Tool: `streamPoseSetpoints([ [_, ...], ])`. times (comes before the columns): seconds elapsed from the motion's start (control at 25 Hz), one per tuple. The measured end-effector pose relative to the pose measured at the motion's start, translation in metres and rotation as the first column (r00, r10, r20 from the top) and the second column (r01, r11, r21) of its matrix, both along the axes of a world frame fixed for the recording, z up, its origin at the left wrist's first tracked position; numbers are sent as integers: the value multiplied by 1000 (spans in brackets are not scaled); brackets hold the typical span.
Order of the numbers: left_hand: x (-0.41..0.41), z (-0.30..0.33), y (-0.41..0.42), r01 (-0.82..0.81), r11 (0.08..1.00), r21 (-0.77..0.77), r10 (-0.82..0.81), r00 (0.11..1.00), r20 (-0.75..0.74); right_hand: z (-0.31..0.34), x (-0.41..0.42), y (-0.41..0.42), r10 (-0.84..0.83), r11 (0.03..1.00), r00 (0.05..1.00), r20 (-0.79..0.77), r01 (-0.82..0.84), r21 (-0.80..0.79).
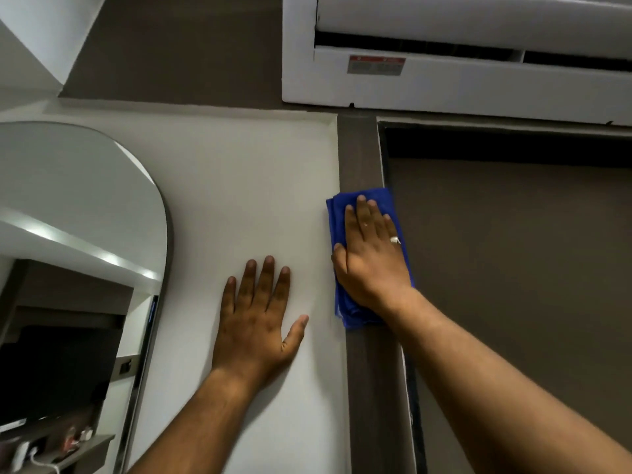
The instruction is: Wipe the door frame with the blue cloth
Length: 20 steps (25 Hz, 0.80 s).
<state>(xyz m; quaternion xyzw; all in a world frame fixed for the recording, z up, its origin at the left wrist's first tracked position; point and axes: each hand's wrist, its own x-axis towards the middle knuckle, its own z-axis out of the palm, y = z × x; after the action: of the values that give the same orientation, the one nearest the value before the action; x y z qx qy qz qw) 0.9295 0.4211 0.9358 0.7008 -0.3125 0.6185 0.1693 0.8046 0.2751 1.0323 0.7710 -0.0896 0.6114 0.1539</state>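
Passed a tall curved mirror [78,213] with a shiny metal edge at the far left, not touched. Rested the left hand [258,323] flat on the plain white wall [246,172], fingers spread wide, holding nothing. Pressed a folded bright blue cloth [336,217] flat against the dark brown wooden door frame [359,155], just to the right of that hand. Laid the right hand [371,258] open on top of the cloth, palm down and fingers straight, pinning it to the frame rather than gripping it. Covered the full width of the frame strip with the cloth, with a little sticking out over the wall side. Had the cloth on the upper part of the left post, near the top corner. Looked like the middle of the job, not the end. Left a short bit of post above the cloth, a long bit below it running out of view, and the top bar under the big white air cooler [444,80]. Could not tell which bits were already clean: showed no dust, streaks or wet marks. Touched neither the flat brown door [513,251] on the right nor the air cooler.
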Motion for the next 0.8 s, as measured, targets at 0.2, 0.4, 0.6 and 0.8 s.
streamPoseSetpoints([
  [0.2,-4,-7,-1,20,1000,-8,-21,999,-32,-98,-12,-2,-32,999,997,-65,29,-42],
  [0.4,-3,-7,-2,22,1000,-22,-22,1000,-15,-3,-5,-3,-31,999,999,-21,31,-15],
  [0.6,4,-9,-4,25,999,-45,-25,1000,8,54,7,-4,-34,999,997,67,33,23],
  [0.8,0,-8,-3,28,999,-39,-28,1000,-4,8,-2,-1,50,991,999,-21,-52,-121],
])
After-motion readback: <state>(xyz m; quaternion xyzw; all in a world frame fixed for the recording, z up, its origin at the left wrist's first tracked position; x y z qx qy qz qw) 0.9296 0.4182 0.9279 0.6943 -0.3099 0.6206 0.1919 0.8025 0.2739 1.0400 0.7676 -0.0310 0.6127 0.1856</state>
